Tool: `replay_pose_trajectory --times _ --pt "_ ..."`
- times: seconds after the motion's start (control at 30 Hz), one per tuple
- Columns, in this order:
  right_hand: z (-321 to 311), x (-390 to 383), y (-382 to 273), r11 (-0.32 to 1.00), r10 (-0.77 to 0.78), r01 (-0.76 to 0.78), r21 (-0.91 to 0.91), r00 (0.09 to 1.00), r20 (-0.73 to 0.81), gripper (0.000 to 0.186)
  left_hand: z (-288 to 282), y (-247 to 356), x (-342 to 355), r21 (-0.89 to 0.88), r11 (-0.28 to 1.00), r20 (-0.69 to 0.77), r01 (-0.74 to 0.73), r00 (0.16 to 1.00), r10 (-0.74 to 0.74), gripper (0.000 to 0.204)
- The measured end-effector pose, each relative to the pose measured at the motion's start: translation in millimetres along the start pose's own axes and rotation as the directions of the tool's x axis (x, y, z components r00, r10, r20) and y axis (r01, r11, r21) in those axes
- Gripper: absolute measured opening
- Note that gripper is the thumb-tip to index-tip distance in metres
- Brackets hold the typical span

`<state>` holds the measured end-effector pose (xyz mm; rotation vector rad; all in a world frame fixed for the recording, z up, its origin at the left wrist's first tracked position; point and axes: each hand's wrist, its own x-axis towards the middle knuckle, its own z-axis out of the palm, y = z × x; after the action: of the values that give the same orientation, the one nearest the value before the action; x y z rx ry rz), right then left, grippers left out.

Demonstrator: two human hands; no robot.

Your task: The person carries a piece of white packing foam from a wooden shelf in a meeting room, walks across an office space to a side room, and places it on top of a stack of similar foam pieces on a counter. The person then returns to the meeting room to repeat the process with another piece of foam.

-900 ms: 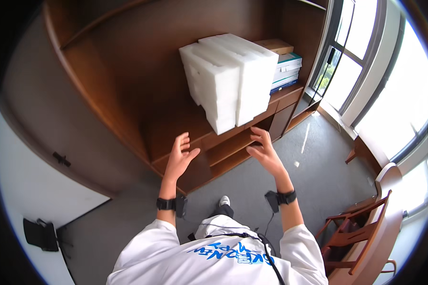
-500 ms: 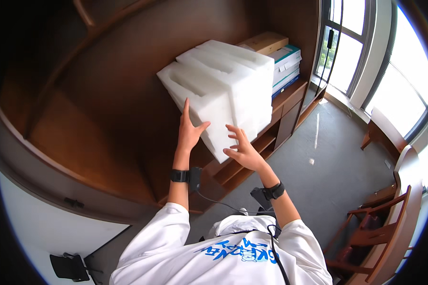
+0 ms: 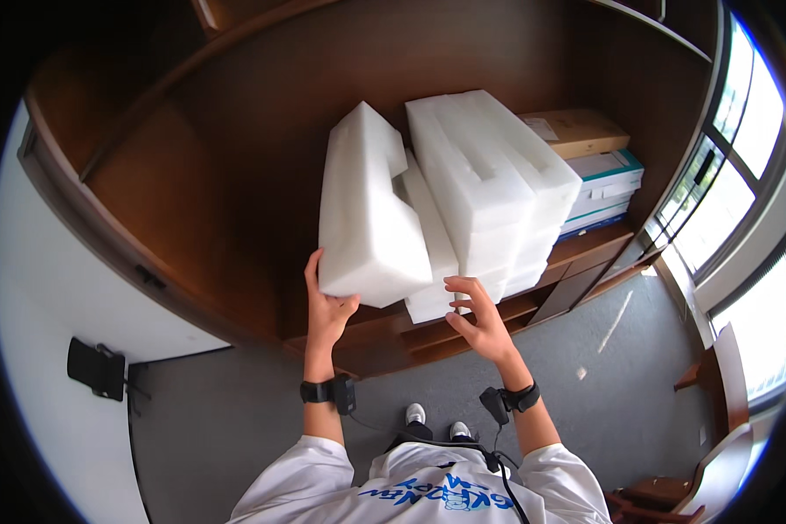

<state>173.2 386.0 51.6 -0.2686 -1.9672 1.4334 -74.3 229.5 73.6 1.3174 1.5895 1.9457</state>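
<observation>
A white foam packing block [image 3: 371,210] with a notch cut in its side leans left, apart from the others, on the cabinet shelf. My left hand [image 3: 327,310] grips its lower near corner, fingers along the side and thumb at the front. Just right of it stands a lower white foam piece [image 3: 432,227]. Beside that is a tall stack of white foam blocks [image 3: 489,175] with slots in the top. My right hand [image 3: 480,323] is at the front of the lower piece and the stack, fingers curved and apart; whether the fingertips touch foam I cannot tell.
On the shelf's right lie a brown cardboard box [image 3: 576,131] and a pile of white and teal boxes [image 3: 603,188]. The curved wooden cabinet [image 3: 227,166] surrounds the foam. A black chair [image 3: 96,367] stands at left, wooden furniture [image 3: 716,463] at lower right.
The notched block has come away from the stack to the left, and my left hand has closed on its corner. My right hand stays by the foam front. The view has swung rightward across the scene.
</observation>
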Motion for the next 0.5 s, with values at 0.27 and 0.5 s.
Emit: replay_pose_trajectory --times 0.27,0.5 --pt "87 -1 -44 0.969 -0.144 0.042 0.243 0.897 0.418 0.097 -47 57 -170 0.137 0.988 -0.296 0.073 0.955 -0.03 0.095" --pt "229 -69 -58 0.838 -0.175 -0.165 0.52 0.822 0.542 0.123 -118 127 -314 0.556 0.815 -0.262 0.165 0.965 -0.016 0.079"
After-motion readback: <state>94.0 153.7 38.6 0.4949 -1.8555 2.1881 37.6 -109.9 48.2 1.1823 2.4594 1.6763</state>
